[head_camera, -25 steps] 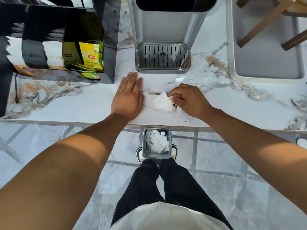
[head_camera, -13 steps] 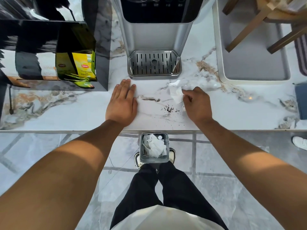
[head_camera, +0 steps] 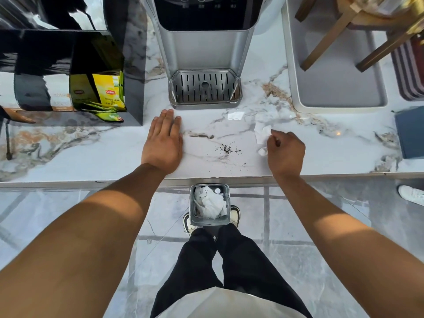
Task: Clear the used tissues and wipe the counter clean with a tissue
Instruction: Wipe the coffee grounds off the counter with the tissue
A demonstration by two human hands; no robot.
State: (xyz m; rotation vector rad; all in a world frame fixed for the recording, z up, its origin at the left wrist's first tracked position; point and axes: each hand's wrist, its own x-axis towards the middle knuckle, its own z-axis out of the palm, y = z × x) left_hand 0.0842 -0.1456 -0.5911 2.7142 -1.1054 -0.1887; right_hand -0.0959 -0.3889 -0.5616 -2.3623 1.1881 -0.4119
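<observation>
1. Head view: my right hand [head_camera: 285,152] has its fingers [head_camera: 274,136] curled and pinching a crumpled tissue [head_camera: 262,134], which sticks out past my fingertips and touches the counter [head_camera: 91,152]. I hold it bunched so it gives a firm pad for wiping.
2. My left hand [head_camera: 163,143] lies flat, fingers [head_camera: 168,120] extended and close together, palm down on the counter, I judge to steady myself as I lean.
3. Between my two hands sits a scatter of dark crumbs [head_camera: 227,149], just beside the right fingers, not yet wiped.
4. Below the counter edge, nearer my body than either hand, a small bin [head_camera: 210,223] holds used tissues [head_camera: 211,203], placed so I can sweep debris straight down.
</observation>
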